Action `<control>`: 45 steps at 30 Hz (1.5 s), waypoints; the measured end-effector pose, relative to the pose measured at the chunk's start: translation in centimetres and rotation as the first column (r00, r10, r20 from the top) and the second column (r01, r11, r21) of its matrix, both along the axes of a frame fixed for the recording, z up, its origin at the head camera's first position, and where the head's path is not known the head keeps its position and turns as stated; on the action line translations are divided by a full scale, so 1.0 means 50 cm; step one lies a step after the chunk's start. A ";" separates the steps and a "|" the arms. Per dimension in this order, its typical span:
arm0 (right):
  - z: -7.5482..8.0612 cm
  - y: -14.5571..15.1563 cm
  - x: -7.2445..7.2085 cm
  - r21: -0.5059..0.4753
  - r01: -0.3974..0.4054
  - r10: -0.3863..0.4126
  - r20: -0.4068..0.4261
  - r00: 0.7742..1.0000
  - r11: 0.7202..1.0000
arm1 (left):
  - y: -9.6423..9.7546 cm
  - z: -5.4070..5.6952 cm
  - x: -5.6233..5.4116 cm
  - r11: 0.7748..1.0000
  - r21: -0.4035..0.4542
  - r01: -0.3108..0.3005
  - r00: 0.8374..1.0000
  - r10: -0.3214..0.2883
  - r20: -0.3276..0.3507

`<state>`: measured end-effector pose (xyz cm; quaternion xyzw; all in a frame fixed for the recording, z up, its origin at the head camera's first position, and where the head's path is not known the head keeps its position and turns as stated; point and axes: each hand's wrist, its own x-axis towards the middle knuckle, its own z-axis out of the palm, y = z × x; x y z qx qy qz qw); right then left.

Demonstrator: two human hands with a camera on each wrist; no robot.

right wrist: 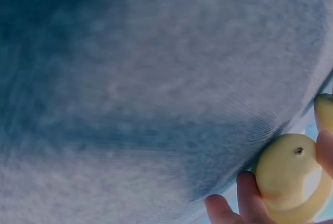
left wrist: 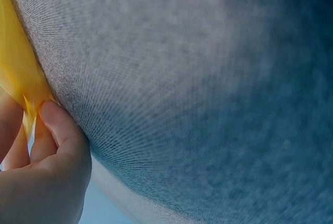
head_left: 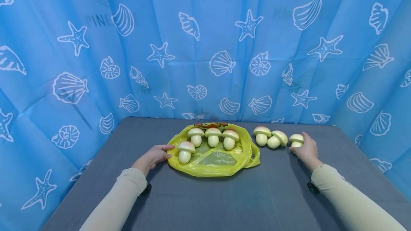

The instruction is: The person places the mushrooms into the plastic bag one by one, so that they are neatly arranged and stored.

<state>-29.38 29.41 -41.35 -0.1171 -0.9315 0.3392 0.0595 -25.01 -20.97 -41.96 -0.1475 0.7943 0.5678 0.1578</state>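
Observation:
A yellow plastic bag [head_left: 205, 172] lies on the table with its mouth spread wide. At its left edge, my left hand [head_left: 153, 156] pinches the thin plastic between thumb and fingers, as the left wrist view shows of the gathered bag edge [left wrist: 26, 73]. Several pale mushrooms with pink-tinged caps sit inside, one mushroom [head_left: 185, 152] close to that hand. Over to the right, my right hand [head_left: 308, 150] grips another mushroom [head_left: 296, 140] from its right side. The right wrist view has this mushroom's stem end [right wrist: 283, 172] between thumb and fingers.
Two more mushrooms stand between the bag and my right hand: an upright mushroom [head_left: 262, 136] and a tilted mushroom [head_left: 277, 139] beside it. The bag's handle [head_left: 255, 156] spreads out at its right. A blue shell-print curtain [head_left: 205, 92] hangs behind the grey table [head_left: 205, 202].

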 end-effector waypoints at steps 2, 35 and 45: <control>0.003 -0.001 0.003 -0.011 0.002 -0.002 0.001 1.000 1.000 | 0.000 0.000 0.002 1.000 -0.007 0.003 1.000 -0.003 0.000; 0.081 -0.012 0.073 -0.344 0.048 -0.018 0.092 0.996 0.938 | -0.001 -0.001 0.001 0.999 -0.022 0.025 0.999 -0.025 -0.025; 0.096 -0.022 0.087 -0.453 0.087 -0.049 0.094 0.994 0.887 | 0.001 0.001 0.003 1.000 -0.018 0.025 0.999 -0.026 -0.027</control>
